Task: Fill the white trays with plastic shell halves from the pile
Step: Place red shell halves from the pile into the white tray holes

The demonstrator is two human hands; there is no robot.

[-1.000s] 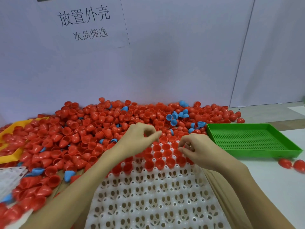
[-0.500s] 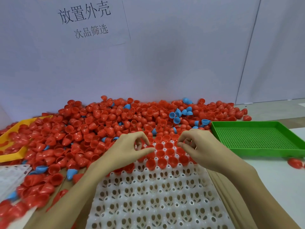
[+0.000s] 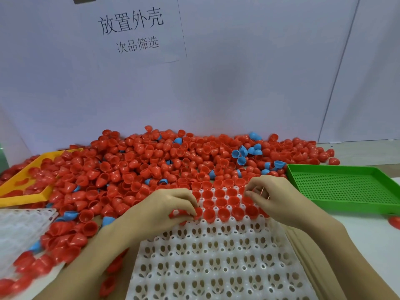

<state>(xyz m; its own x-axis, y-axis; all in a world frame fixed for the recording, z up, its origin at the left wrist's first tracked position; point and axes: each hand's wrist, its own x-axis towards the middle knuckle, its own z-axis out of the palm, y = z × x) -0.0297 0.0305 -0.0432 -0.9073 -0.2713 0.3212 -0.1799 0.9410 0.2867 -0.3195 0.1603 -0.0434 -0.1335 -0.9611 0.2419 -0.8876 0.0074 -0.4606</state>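
Head view: left hand (image 3: 166, 207) has its fingers curled down, pinching a red shell half (image 3: 184, 212) at the left edge of the white tray (image 3: 216, 260). Right hand (image 3: 272, 195) has its fingers bent together at the tray's far right corner; whether it holds anything cannot be told. Between the two hands, three rows of red halves sit seated in the tray's far pockets; the near rows hold none. Pile of shell halves (image 3: 151, 165), red with a few blue, lies along the table's far edge, just beyond both hands. Second white tray (image 3: 19, 226) lies at the left edge, yellow tray (image 3: 28, 182) beyond it. Green tray (image 3: 346, 187) sits at the right edge.
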